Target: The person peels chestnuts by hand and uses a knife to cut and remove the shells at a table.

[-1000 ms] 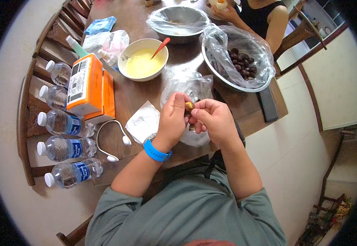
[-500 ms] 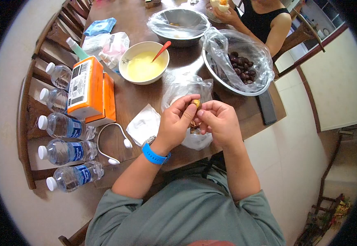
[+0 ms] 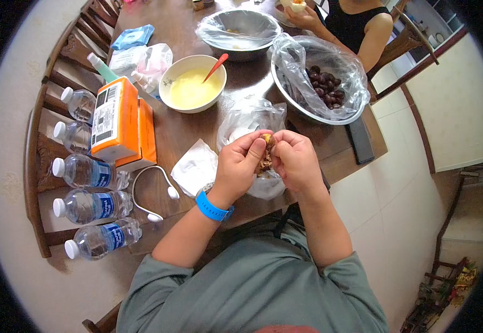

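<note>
Pinching one brown-and-yellow nut (image 3: 267, 137) between them, left hand (image 3: 240, 165) and right hand (image 3: 298, 162) meet. Around them: five bottles (image 3: 81, 173), two orange boxes (image 3: 129, 123), two bag-lined basins (image 3: 236, 54).

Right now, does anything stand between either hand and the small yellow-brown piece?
Nothing visible does. The left hand grips the small yellow-brown piece, and the right hand is right beside it; its exact contact is hidden. The clear plastic bag lies on the table, not between them.
</note>
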A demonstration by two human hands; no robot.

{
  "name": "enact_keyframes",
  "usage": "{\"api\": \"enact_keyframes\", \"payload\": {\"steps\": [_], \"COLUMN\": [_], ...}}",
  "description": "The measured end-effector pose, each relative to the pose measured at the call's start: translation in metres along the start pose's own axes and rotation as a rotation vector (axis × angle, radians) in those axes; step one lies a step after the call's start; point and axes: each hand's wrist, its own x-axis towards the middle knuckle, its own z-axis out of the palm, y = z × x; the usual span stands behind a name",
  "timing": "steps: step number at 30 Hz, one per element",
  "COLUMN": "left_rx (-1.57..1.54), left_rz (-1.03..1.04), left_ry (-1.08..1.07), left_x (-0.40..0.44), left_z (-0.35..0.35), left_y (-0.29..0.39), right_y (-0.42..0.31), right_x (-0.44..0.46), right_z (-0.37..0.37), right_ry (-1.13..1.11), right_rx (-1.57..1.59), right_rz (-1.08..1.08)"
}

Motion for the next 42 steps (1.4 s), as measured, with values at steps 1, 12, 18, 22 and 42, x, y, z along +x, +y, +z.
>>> {"api": "enact_keyframes", "payload": {"steps": [1,12,18,22,42], "left_rx": [-0.026,-0.383,-0.059,0.264,-0.258], "left_rz": [-0.01,-0.21,0.078,0.263,0.067], "left_ry": [0.009,-0.055,0.086,0.1,0.108], "left_x": [0.0,0.004,0.006,0.005,0.008], "left_z": [0.001,-0.009,-0.006,-0.005,-0.012], "left_y": [-0.001,-0.011,-0.008,0.002,0.003], "right_y": [0.0,0.0,-0.002,-0.008,0.012], "right_x": [0.0,-0.004,-0.003,-0.006,0.013], "right_z": [0.0,0.005,0.004,0.006,0.002], "right_ry": [0.001,-0.024,0.003,-0.006,0.094], "right_rx": [0.0,0.065,0.076,0.015,-0.529], "right_rz": [0.0,-0.031,-0.036,-0.07,-0.489]}}
